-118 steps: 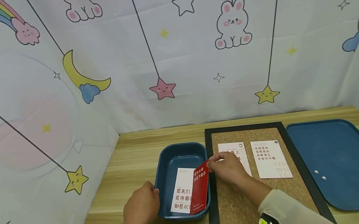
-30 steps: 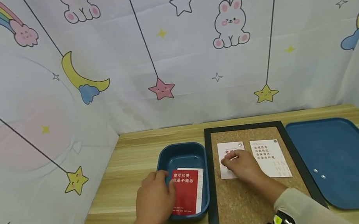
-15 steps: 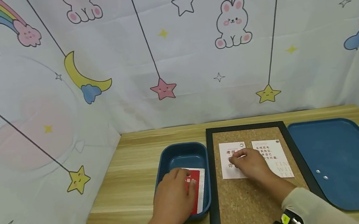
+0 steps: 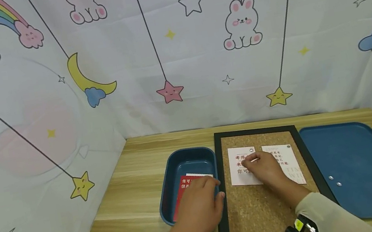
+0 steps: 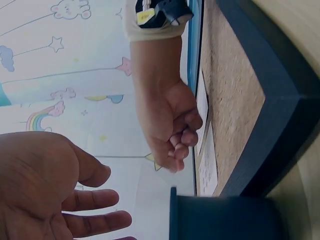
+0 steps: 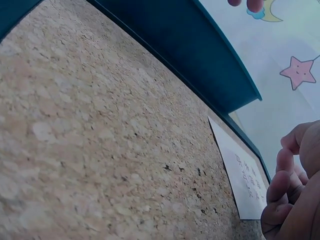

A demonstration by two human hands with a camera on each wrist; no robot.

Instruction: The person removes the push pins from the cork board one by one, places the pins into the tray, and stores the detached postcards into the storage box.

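In the head view my left hand (image 4: pixel 202 203) hangs over the right rim of a blue bin (image 4: pixel 166 176), its fingers loosely bent and nothing in them. A red card (image 4: pixel 186 181) with Chinese writing lies in that bin on top of a white card, both partly covered by the hand. My right hand (image 4: pixel 266 168) hovers over the left white card (image 4: pixel 240 176) on a black-framed corkboard (image 4: pixel 247 216), fingers loosely curled. No object shows between its fingertips. A silver pin (image 4: pixel 251 150) sits at that card's top right corner. The right white card (image 4: pixel 295 173) is partly covered by my wrist.
A flat blue tray (image 4: pixel 364 168) lies right of the corkboard, with two silver pins (image 4: pixel 335 181) near its left edge. All of it is on a wooden table (image 4: pixel 136 173). A white cartoon-print curtain (image 4: pixel 132 59) stands behind and at the sides.
The red card, earlier pinched by my right hand over the bin, now lies inside it. My right hand has moved right over the corkboard. My left hand has crossed the bin to the right.
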